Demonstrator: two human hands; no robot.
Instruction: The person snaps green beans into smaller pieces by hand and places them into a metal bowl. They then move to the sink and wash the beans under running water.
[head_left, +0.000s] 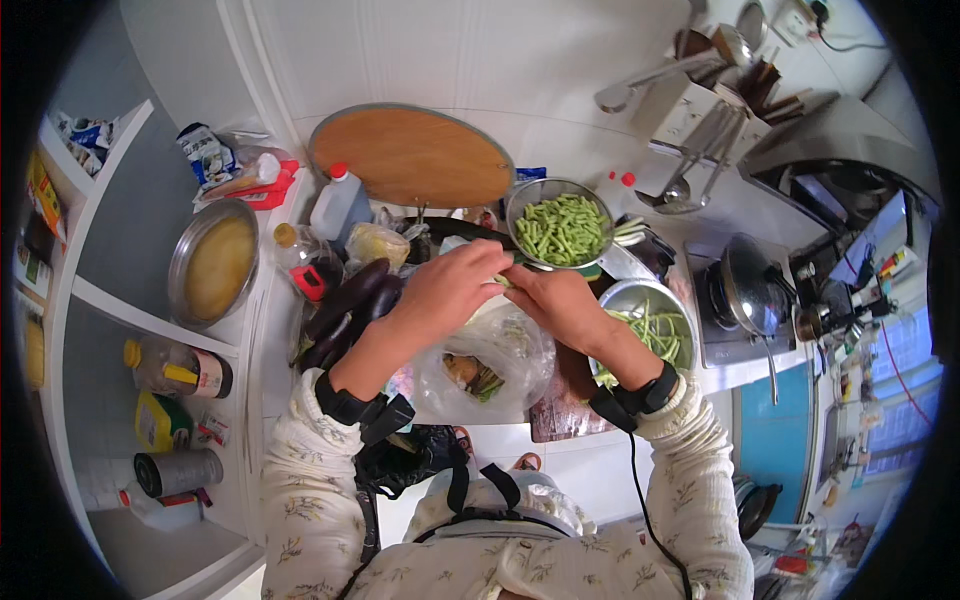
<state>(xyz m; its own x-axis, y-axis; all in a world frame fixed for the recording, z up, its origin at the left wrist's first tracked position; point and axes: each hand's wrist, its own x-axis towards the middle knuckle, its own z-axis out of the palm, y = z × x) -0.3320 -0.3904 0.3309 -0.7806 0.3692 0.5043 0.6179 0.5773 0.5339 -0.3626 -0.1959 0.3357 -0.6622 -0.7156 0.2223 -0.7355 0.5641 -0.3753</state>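
My left hand (461, 279) and my right hand (561, 300) meet fingertip to fingertip above the counter. Between them a small part of a green bean (502, 280) shows; my fingers cover the rest. Just beyond my right hand is a metal strainer (517, 196) with short cut bean pieces (564, 229). To its right, a metal bowl (686, 311) contains long whole green beans (649, 334), partly behind my right forearm. Below my hands lies an opened clear plastic bag (525, 360) with brownish and green scraps (472, 377) inside.
Several dark eggplants (345, 307) lie left of my left forearm, near a sauce bottle (296, 259) and a white jug (339, 202). A round wooden board (412, 157) leans on the wall. At right stands a lidded pan (754, 289) on a stove. A reddish board (562, 416) juts past the counter edge.
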